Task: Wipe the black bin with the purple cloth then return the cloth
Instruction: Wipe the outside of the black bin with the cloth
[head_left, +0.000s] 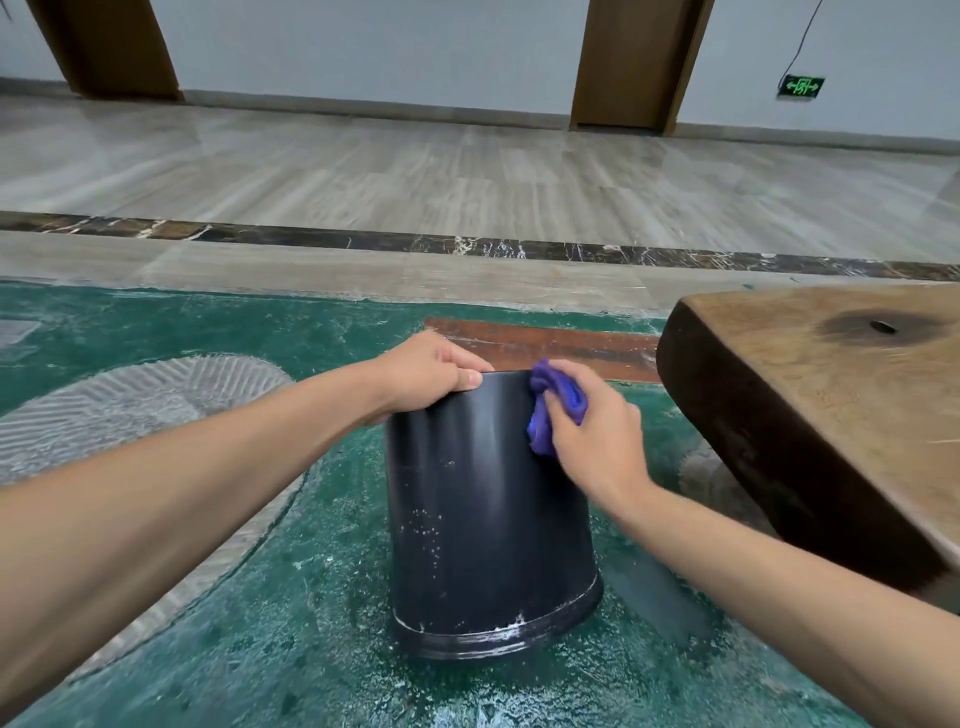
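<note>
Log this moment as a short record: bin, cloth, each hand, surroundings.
bin: black bin upside down on the green floor, white specks on its side
cloth: purple cloth bunched, pressed against the bin's upper right side
left hand: left hand grips the bin's top edge
right hand: right hand holds the cloth
nearby: wooden table at right, apart from the bin
stage: wiping under way, cloth not yet returned

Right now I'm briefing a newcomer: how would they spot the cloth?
On the green floor beside the wooden slab table stands an upturned black bin. Bunched in the right hand against its upper side is the purple cloth, the only purple thing here.
</note>
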